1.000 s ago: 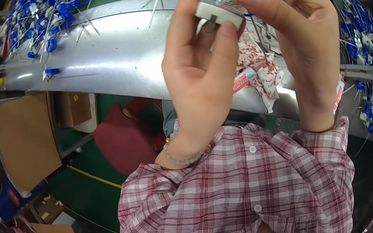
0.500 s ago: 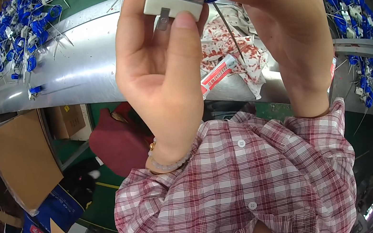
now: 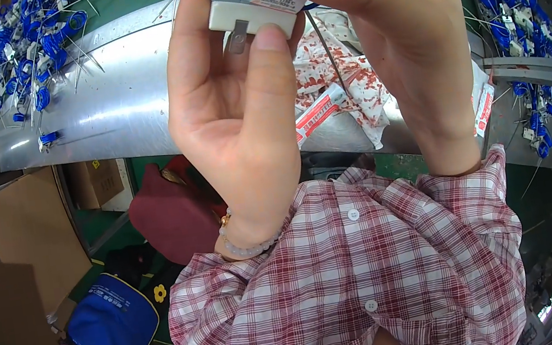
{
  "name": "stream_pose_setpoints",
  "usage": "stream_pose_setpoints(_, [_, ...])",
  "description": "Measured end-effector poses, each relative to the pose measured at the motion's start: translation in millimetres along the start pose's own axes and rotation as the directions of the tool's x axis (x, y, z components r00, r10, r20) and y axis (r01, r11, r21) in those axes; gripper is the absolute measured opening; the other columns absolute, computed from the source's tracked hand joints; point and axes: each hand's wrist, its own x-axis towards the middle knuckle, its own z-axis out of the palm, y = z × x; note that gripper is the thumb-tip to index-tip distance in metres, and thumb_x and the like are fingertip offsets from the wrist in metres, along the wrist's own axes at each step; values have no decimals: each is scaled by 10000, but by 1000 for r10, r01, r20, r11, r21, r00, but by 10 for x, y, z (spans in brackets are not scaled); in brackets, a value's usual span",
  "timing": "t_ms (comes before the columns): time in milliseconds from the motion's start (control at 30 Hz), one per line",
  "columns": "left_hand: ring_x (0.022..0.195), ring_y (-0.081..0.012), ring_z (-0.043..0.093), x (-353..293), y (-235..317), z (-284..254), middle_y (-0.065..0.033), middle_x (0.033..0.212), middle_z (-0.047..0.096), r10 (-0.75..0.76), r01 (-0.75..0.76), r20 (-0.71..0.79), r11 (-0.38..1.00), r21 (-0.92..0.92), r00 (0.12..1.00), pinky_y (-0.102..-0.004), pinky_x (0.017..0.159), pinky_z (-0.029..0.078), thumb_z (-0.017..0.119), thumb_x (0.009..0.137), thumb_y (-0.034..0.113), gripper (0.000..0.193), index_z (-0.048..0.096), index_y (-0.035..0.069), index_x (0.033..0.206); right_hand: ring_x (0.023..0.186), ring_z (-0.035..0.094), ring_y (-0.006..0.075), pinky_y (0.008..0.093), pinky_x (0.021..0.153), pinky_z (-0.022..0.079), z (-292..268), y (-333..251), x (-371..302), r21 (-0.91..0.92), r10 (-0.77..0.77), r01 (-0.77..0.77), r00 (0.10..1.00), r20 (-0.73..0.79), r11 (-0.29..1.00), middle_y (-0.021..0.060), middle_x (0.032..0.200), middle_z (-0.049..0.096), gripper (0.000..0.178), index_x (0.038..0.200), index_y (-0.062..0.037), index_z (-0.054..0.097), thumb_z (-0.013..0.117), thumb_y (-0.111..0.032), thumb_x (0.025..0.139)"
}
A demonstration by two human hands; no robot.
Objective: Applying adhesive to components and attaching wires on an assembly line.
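Near the top of the head view, my left hand grips a small white and grey electrical part. Its thumb presses on the white edge, and a flat metal tab sticks out there. The part carries a metal terminal and a printed label under clear plastic. My right hand has its thumb bent onto the part's upper right, its fingers closed partly out of sight at the top. Below the right hand show a bit of blue wire and a thin dark rod; where the rod begins is hidden.
A red-and-white cloth and a red-and-white tube lie on the metal bench. Another tube is at right. Blue wired parts pile up left and right. A maroon seat and blue bag are below.
Both hands have shifted slightly left with the part, and more of its label shows. At the lower left, a brown panel and the blue bag appear in different positions.
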Motion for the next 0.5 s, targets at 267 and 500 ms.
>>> stream_pose_setpoints(267, [990, -185, 573, -95, 1, 142, -146, 1061, 566, -8, 8, 0, 1000, -14, 1000, -338, 889, 493, 455, 861, 16, 408, 412, -84, 1254, 1176, 360, 227, 359, 946, 333, -48, 36, -123, 69, -42, 48, 995, -86, 996, 57, 715, 641, 69, 745, 4, 656, 715, -20, 717])
stream_pose_setpoints(500, [990, -176, 567, -102, -13, 173, -140, 1074, 559, -20, 20, 1, 1000, -24, 1000, -322, 885, 487, 461, 858, 19, 410, 417, -83, 1253, 1184, 357, 236, 325, 888, 390, -66, -125, -145, 97, 63, -49, 987, -149, 994, 86, 774, 629, 66, 752, 15, 652, 708, 0, 720])
